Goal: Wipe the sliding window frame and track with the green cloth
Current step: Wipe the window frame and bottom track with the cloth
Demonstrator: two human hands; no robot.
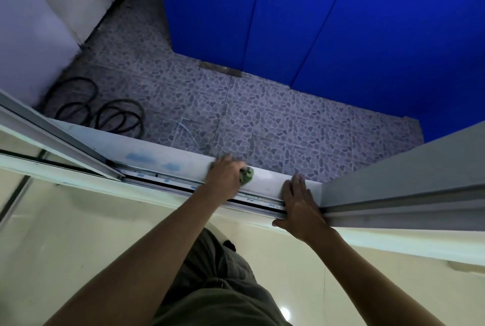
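Mid-wipe: left hand (225, 172) grips the bunched green cloth (247, 174) on the pale metal window sill (265, 181), approx. mid-length; right hand (299, 205) lies flat, fingers straight, near the sill's right end. Blue smears (140, 156) remain towards the left end; silver sliding track (168, 177) looks undone.

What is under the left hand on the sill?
A green cloth sticks out from under the left hand, on the sill. The rest of the cloth is covered.
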